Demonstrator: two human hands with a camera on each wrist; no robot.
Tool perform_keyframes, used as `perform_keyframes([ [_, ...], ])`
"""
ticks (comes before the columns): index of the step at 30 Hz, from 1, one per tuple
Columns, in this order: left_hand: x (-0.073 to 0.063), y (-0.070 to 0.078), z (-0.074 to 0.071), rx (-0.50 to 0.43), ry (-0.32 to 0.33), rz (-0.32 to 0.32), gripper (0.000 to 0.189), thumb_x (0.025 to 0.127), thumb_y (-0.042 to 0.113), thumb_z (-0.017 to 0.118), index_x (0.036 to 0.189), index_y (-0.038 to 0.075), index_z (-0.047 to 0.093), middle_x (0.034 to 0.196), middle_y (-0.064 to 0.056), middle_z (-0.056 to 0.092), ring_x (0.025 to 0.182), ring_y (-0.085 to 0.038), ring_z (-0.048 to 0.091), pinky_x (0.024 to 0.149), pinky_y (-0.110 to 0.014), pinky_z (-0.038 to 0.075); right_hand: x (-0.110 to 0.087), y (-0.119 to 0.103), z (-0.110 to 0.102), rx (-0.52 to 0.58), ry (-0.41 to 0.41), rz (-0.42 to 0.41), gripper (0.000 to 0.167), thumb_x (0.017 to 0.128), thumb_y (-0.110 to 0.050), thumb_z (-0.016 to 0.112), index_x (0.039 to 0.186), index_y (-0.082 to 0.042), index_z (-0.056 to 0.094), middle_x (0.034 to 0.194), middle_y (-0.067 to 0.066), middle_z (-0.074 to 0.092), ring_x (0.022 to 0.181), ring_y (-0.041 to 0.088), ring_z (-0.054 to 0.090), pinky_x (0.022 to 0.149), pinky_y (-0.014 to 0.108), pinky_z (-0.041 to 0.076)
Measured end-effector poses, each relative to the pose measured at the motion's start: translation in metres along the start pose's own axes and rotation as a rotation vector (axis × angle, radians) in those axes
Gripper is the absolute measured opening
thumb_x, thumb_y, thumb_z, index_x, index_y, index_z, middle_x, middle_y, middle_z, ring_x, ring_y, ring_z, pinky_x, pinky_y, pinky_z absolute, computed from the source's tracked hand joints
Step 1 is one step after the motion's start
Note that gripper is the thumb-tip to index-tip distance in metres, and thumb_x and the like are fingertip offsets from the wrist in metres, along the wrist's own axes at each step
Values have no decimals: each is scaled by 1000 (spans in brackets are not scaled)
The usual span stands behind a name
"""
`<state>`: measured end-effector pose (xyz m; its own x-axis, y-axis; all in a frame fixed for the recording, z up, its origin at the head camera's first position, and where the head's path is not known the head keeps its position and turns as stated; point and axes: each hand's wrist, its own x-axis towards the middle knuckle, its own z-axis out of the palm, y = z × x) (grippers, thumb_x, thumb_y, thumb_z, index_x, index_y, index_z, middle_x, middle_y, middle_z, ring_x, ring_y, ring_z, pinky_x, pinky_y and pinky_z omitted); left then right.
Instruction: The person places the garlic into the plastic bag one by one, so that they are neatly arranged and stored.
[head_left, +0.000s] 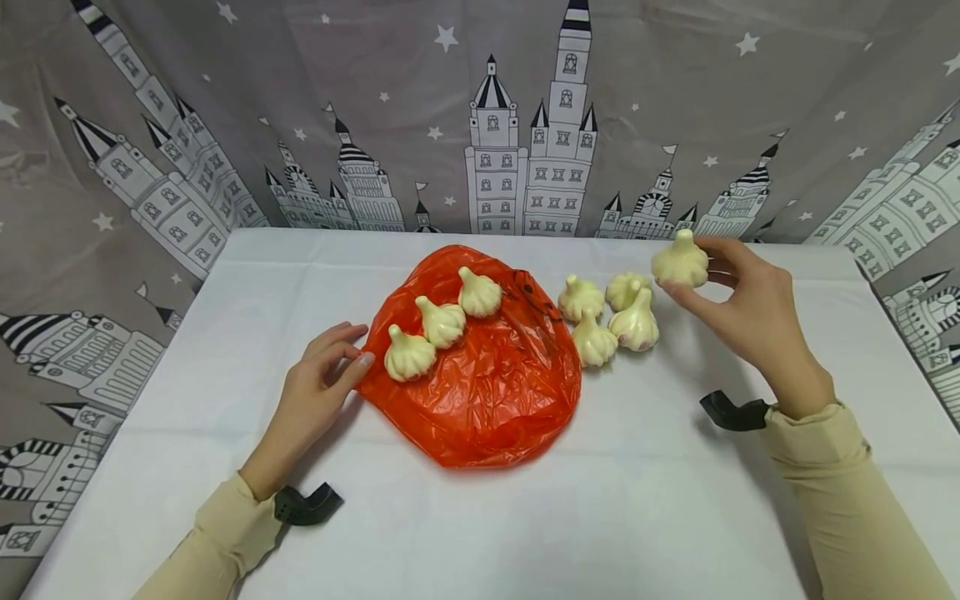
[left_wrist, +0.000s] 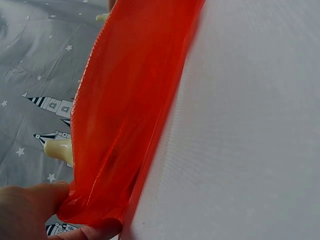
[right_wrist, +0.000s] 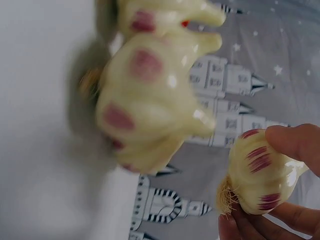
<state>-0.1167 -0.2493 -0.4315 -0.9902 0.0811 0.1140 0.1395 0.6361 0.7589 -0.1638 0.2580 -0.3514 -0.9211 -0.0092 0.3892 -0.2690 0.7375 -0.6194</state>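
My left hand (head_left: 318, 383) pinches the left edge of a red plastic bag (head_left: 495, 408) between thumb and fingers. In the left wrist view the bag's raised side (left_wrist: 125, 110) stands up from the table. Three garlic bulbs (head_left: 408, 354) sit in a slanting row on the bag's left and upper part. Over at the right, my right hand (head_left: 750, 300) holds another garlic bulb (head_left: 680, 260) by its sides, stem upward. Its purple streaks and root tuft show on the held garlic bulb (right_wrist: 262, 172) in the right wrist view.
Several more garlic bulbs (head_left: 636, 321) stand clustered just right of the bag, left of my right hand. Everything lies on a white-covered table (head_left: 585, 517). Behind it hangs a grey curtain (head_left: 405, 75) printed with castles and stars.
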Motion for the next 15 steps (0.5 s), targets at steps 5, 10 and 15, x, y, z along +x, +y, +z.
perform_keyframes([
  [5, 0, 0, 0, -1, 1, -2, 25, 106, 33, 65, 98, 9, 68, 155, -10, 56, 154, -33, 36, 118, -59, 42, 0, -19, 5, 65, -7, -15, 62, 84, -19, 91, 140, -10, 65, 125, 15, 74, 97, -21, 59, 90, 0, 47],
  [10, 0, 0, 0, -2, -3, -6, 26, 106, 33, 65, 98, 9, 68, 155, -10, 56, 155, -32, 36, 118, -59, 42, -2, -36, 13, 68, -31, -68, 60, 84, -19, 90, 138, -13, 66, 121, 12, 76, 105, 13, 76, 92, 2, 48],
  [15, 0, -1, 0, 0, 0, 1, 25, 106, 33, 65, 97, 9, 68, 155, -10, 56, 155, -33, 36, 118, -59, 42, -3, -47, 21, 99, -56, -118, 58, 85, -17, 90, 137, -12, 66, 119, 10, 77, 105, 31, 77, 92, 4, 49],
])
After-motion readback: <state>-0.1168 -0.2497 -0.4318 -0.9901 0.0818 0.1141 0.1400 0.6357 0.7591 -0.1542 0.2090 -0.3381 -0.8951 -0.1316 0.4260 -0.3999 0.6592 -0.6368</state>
